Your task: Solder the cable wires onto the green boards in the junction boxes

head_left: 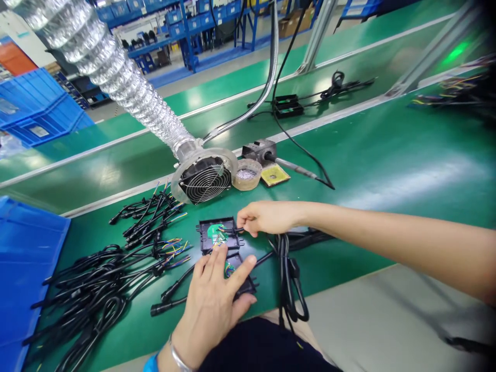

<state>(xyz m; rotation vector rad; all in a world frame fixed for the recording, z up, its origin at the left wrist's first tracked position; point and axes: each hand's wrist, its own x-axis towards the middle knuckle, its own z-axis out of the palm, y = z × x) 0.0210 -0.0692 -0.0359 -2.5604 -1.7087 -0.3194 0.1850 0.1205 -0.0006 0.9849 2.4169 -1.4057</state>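
Observation:
A black plastic housing (203, 236) with a green circuit board (215, 232) and thin coloured wires inside lies on the green bench. My right hand (267, 217) is closed in a pinch on a black cable (239, 230) at the housing's right end. My left hand (215, 297) lies with fingers spread over a second black housing (248, 285), nearer to me, and its fingertips reach the first one's lower edge. It hides part of both. Cables with round connectors (158, 309) stick out to the left.
Bundles of black cables (104, 279) with bare coloured ends lie left, beside a blue bin (27, 274). A fume-extractor fan (207, 181) on a foil duct (116, 72), a small tub (248, 174), a yellow sponge (275, 175) and a soldering iron (296, 168) stand behind. A looped cable (284, 279) hangs over the front edge.

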